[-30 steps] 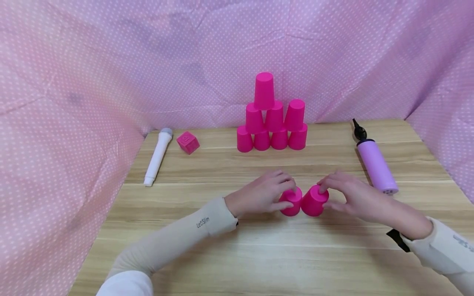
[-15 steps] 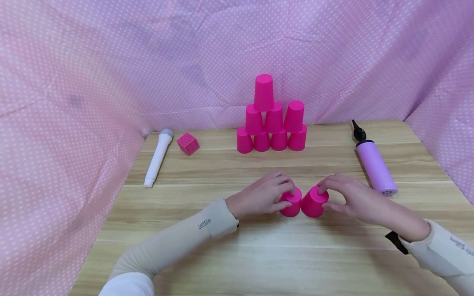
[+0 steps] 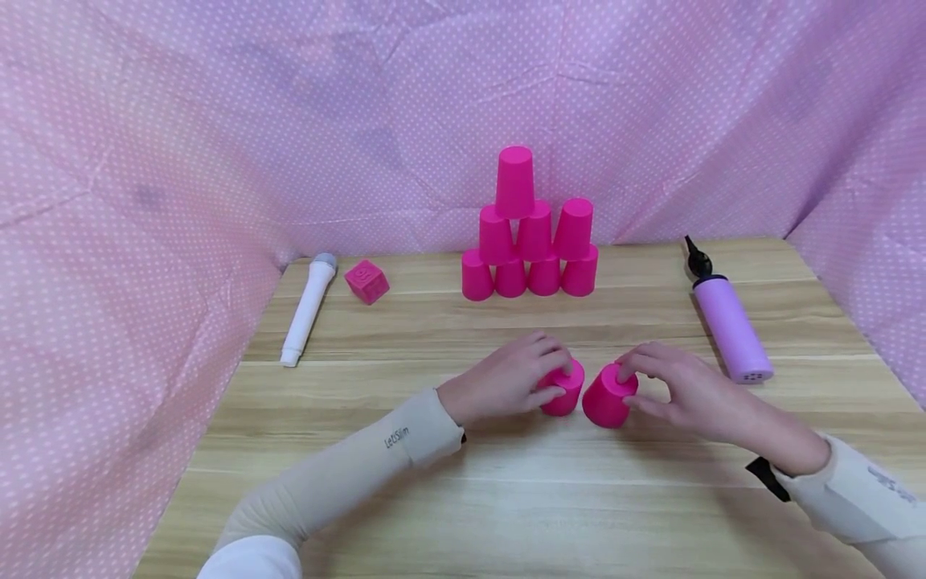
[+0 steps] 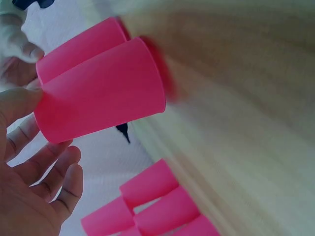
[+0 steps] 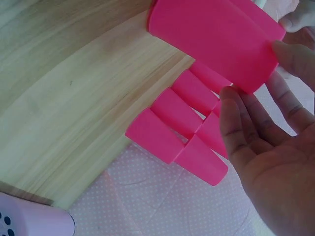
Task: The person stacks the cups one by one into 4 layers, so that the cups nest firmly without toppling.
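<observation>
Two pink cups stand upside down side by side at the table's middle. My left hand (image 3: 559,378) grips the left cup (image 3: 564,394), with fingers over its top and the thumb in front. My right hand (image 3: 634,389) pinches the right cup (image 3: 606,398) at its top; this cup leans a little. In the left wrist view the left cup (image 4: 98,93) lies against my thumb, with the other cup (image 4: 81,46) behind it. The right wrist view shows the right cup (image 5: 216,39) at my fingertips (image 5: 283,51).
A pyramid of several pink cups (image 3: 531,241) stands at the table's back edge. A white microphone (image 3: 309,308) and a pink cube (image 3: 366,281) lie at the back left, a lilac hand pump (image 3: 727,322) at the right. Pink dotted cloth surrounds the wooden table (image 3: 506,498).
Both hands stay on their cups. The cups have shifted slightly to the left, a small gap has opened between them, and the right cup now leans a little.
</observation>
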### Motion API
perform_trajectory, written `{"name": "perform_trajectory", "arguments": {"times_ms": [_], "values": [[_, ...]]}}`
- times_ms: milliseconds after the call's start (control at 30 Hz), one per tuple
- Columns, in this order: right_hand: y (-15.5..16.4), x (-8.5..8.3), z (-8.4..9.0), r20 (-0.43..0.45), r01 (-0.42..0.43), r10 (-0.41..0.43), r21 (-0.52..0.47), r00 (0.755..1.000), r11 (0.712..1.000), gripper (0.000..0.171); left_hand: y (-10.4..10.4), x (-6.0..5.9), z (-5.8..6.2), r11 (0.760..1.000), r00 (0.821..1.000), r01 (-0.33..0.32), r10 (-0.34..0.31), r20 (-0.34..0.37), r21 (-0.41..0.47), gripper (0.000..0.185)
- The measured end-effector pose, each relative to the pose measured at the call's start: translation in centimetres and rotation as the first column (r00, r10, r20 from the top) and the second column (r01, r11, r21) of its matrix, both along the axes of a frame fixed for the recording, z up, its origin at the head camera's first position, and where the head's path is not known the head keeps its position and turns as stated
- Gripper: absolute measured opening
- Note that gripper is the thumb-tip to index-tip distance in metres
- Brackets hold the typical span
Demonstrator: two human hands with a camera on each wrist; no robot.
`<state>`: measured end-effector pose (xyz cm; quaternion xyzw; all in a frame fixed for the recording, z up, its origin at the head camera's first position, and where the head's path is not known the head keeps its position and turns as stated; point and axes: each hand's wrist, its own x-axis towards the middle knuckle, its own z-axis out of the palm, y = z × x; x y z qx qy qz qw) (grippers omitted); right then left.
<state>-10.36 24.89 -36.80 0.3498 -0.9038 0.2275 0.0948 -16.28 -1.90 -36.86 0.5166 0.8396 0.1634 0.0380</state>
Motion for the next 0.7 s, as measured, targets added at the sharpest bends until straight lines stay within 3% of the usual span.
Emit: {"name": "perform_trajectory", "arguments": {"times_ms": [200, 400, 567, 700], "values": [[-0.1, -0.3, 0.9, 0.028, 0.025, -0.025, -0.008, 0.999, 1.0, 0.038, -0.9, -0.7, 1.2, 0.998, 0.999, -0.041, 0.042, -0.027, 0.048, 0.048], [-0.3, -1.4, 1.9, -0.051, -0.037, 0.033, -0.068, 0.998, 0.997, 0.032, -1.8, -1.6, 2.3, 0.989, 0.997, -0.018, 0.03, -0.078, 0.148, 0.031], [-0.4, -3.0, 3.0, -0.106, -0.084, 0.072, -0.108, 0.992, 0.991, 0.028, -2.5, -2.5, 3.5, 0.98, 0.99, -0.038, 0.064, -0.128, 0.197, 0.031], [-0.6, -4.2, 4.1, -0.144, -0.096, 0.077, -0.129, 0.987, 0.987, 0.04, -3.2, -3.3, 4.8, 0.968, 0.985, -0.053, 0.091, -0.148, 0.243, 0.03]]}}
